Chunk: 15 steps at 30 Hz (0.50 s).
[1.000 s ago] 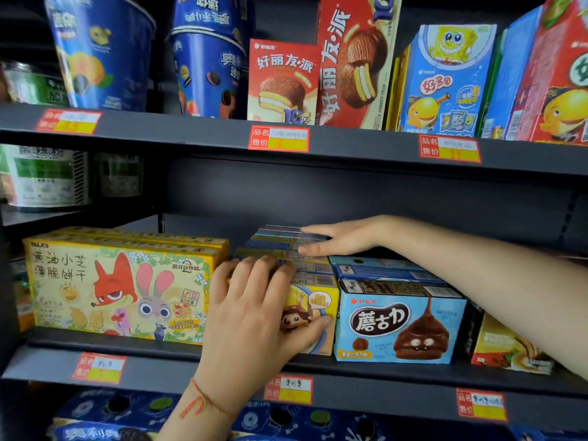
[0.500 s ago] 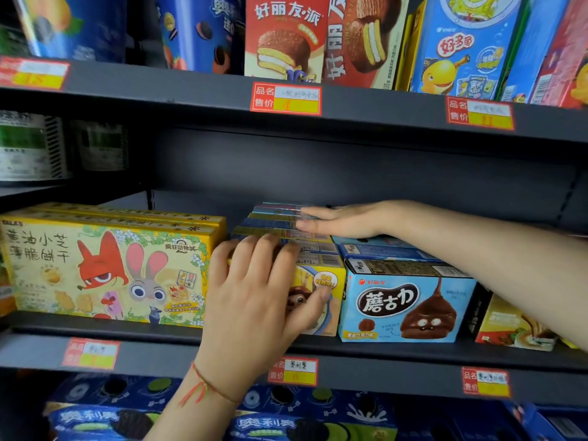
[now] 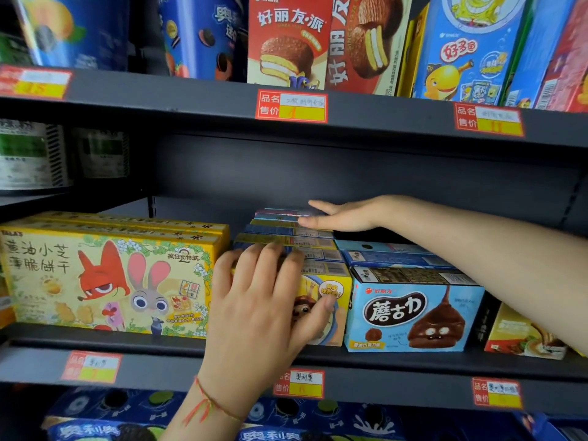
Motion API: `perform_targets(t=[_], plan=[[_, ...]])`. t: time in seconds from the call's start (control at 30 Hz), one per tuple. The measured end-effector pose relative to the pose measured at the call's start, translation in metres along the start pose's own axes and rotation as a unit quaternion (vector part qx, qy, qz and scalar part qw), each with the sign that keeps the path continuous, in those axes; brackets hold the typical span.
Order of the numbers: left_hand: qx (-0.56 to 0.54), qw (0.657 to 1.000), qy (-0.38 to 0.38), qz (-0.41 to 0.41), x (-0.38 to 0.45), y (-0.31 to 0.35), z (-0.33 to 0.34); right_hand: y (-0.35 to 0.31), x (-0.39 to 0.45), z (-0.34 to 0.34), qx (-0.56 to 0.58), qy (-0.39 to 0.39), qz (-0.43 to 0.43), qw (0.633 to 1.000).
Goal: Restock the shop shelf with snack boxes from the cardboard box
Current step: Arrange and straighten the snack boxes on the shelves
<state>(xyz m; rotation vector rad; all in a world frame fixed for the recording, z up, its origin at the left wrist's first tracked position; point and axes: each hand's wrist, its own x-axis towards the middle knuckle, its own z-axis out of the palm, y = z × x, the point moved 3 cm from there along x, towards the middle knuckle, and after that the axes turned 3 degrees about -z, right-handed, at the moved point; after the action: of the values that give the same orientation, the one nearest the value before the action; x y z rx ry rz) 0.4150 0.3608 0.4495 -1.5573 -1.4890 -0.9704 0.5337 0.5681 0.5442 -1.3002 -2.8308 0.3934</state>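
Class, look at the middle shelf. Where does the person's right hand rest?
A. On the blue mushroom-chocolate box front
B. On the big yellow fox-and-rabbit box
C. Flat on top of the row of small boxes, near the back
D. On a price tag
C: the right hand lies flat, fingers straight, on the tops of the small boxes toward the back of the row.

The left hand (image 3: 261, 316) grips the front yellow snack box (image 3: 327, 310) in a row on the dark shelf (image 3: 159, 364), fingers over its top, thumb on its face. The right hand (image 3: 346, 214) lies flat on the boxes farther back. A blue box (image 3: 410, 316) stands just beside, a large yellow box (image 3: 105, 278) to the left.
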Motion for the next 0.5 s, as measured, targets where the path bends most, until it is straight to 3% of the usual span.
perform_targets(t=[0.5], plan=[[0.003,1.0,0.009,0.009,0.0,0.001,-0.001,0.012,0.019,0.015,0.029,0.018,0.003,0.999]])
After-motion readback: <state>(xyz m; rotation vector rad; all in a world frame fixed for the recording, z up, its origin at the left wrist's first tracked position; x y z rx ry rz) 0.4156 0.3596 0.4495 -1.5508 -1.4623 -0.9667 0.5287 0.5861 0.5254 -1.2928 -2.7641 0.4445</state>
